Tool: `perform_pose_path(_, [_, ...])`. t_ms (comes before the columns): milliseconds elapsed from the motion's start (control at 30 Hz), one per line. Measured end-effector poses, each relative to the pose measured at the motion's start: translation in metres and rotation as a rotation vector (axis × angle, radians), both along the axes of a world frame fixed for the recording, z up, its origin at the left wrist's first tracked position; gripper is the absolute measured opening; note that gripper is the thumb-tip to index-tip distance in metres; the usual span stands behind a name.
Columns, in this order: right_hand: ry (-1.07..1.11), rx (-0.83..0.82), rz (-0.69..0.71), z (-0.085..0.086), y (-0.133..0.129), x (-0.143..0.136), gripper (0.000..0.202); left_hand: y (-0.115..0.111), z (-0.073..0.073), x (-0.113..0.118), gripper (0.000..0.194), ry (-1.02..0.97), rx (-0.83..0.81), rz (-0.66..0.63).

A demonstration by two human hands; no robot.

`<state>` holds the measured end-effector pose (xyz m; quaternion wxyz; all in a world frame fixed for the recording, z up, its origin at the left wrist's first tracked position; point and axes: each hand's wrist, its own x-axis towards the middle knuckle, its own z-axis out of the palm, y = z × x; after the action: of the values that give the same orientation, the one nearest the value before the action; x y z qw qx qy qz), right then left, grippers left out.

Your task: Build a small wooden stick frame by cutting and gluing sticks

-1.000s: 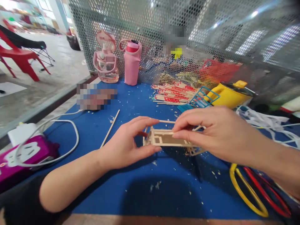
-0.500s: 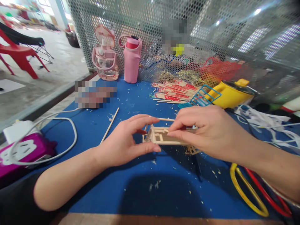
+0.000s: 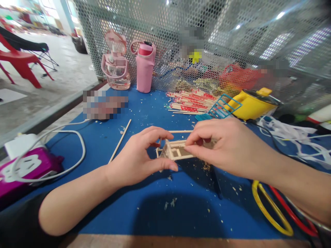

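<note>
A small frame of thin wooden sticks (image 3: 178, 157) is held just above the blue tabletop, with a clear, glue-like film at its left end. My left hand (image 3: 141, 153) curls around that end, thumb on the near side and fingers on the far side. Over the right part of the frame, my right hand (image 3: 217, 144) pinches thumb and forefinger together close to its upper bar. Whatever lies between those fingertips is hidden. The right hand also covers the frame's far right end. Another loose stick (image 3: 120, 140) lies left of the frame.
Red-marked sticks (image 3: 190, 102) are piled at the back, near a teal lattice piece (image 3: 223, 106) and a yellow pot (image 3: 254, 105). Two pink bottles (image 3: 145, 70) stand by the perforated metal panel. A purple power strip (image 3: 33, 165) with cable sits left; yellow-handled scissors (image 3: 271, 210) lie right.
My right hand has shifted slightly, and the short stick piece seen at its fingertips is no longer visible. The frame has tilted slightly; my left hand stays around its left end.
</note>
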<state>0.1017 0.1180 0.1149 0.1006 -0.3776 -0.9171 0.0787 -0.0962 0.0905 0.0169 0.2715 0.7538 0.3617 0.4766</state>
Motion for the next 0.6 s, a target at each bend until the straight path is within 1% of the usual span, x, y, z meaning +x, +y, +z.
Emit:
perform_pose_path(167, [-0.026, -0.034, -0.182, 0.003, -0.004, 0.001, 0.013, -0.011, 0.004, 0.008, 0.047, 0.122, 0.075, 0.18])
perform_pose_path(267, [-0.018, -0.157, -0.294, 0.006, -0.004, 0.003, 0.015, -0.016, 0.004, 0.012, 0.048, 0.15, 0.084, 0.245])
perform_pose_path(367, [-0.044, -0.322, -0.338, 0.006, -0.002, 0.002, 0.019, -0.018, 0.003, 0.014, 0.047, 0.164, 0.092, 0.268])
perform_pose_path(467, [-0.072, -0.459, -0.362, 0.001, 0.0, 0.0, 0.024, -0.019, 0.003, 0.015, 0.047, 0.165, 0.105, 0.268])
perform_pose_path(600, [-0.001, -0.532, -0.381, -0.003, -0.002, 0.0, 0.025, -0.02, 0.002, 0.014, 0.047, 0.164, 0.107, 0.264])
